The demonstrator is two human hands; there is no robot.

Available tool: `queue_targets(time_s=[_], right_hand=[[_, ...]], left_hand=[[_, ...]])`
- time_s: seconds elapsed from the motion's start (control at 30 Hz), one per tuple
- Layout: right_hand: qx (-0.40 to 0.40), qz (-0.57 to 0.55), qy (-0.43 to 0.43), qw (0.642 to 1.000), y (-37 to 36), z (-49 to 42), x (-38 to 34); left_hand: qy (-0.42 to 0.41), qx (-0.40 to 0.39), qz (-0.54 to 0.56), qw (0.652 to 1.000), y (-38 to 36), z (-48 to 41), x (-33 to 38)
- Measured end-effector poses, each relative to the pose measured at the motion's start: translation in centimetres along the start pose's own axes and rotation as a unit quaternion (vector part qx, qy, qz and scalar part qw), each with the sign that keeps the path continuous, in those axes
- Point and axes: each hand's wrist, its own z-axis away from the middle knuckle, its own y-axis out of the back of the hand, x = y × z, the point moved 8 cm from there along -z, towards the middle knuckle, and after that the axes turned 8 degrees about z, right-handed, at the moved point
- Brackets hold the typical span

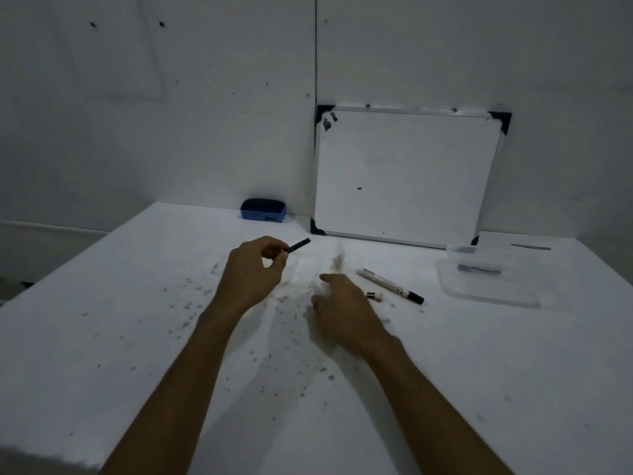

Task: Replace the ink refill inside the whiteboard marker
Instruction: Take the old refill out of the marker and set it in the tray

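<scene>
Two bare forearms are reaching in from the near edge over the white counter (445,389), which is showing grey ink specks and smudges between them. The left hand (251,269) is hovering above the counter with its fingers curled in, pinching a short black ink refill (298,245) between thumb and fingertips; the refill is sticking out past the fingers, pointing up and to the right toward the far wall. The right hand (342,308) is lying low over the counter, palm down, with the fingers loosely bent and nothing in its grasp; whether it is touching the surface cannot be told.

Just beside the right hand, on its right, a small white end piece (375,295) with a dark end is lying on the counter. Near it the whiteboard marker (388,281) is lying flat on a slant, its white barrel running from upper left down to its black end at lower right, apart from both hands.

Farther right, a clear plastic lid or tray (455,289) is resting on the counter with a bluish stick-like item (479,269) lying on it, and a small clear container (462,250) is standing at its far edge. At the back, a small whiteboard (404,176) with black corners is leaning against the wall, and a blue eraser (263,210) is sitting on the counter to its left.
</scene>
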Motion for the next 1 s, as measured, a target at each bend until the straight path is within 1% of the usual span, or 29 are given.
queue_targets(time_s=[0.07,0.13,0.17,0.27,0.43,0.53,0.63,0.73,0.8,0.9,1.0], right_hand=[[-0.029,0.080,0.018,0.996,-2.3,-0.3,-0.7],[-0.014,0.153,0.037,0.987,-3.5,-0.4,-0.8],[-0.006,0.162,0.038,0.986,-3.6,-0.4,-0.7],[0.003,0.152,0.040,0.988,-3.7,-0.7,-0.3],[0.019,0.146,0.043,0.988,-3.7,-1.2,0.1],[0.024,0.136,0.044,0.989,-3.5,-1.3,0.2],[0.027,0.110,0.041,0.993,-3.3,-1.3,0.2],[0.029,0.044,0.021,0.998,-2.7,-1.1,0.3],[0.022,-0.046,-0.006,0.999,-1.8,-0.9,0.3],[-0.028,-0.225,-0.027,0.974,-0.2,-0.2,0.4],[-0.021,-0.328,-0.013,0.944,2.7,0.9,1.1]], left_hand=[[0.001,0.003,-0.026,1.000,1.1,-1.2,-1.2],[0.001,-0.009,-0.066,0.998,1.5,-2.7,-2.2],[0.007,-0.019,-0.090,0.996,1.6,-3.4,-2.7],[0.036,-0.063,-0.159,0.985,1.4,-5.8,-3.9],[0.084,-0.169,-0.206,0.960,0.2,-8.8,-6.7],[0.111,-0.186,-0.212,0.953,-0.3,-9.9,-8.6],[0.092,-0.176,-0.174,0.965,-0.2,-8.8,-7.5],[0.024,-0.133,-0.106,0.985,-0.1,-6.8,-4.6],[-0.029,-0.106,-0.074,0.991,-0.2,-4.7,-2.1],[-0.089,-0.090,-0.018,0.992,-0.8,-1.2,1.1],[-0.125,-0.098,0.023,0.987,-2.1,1.6,3.0]])
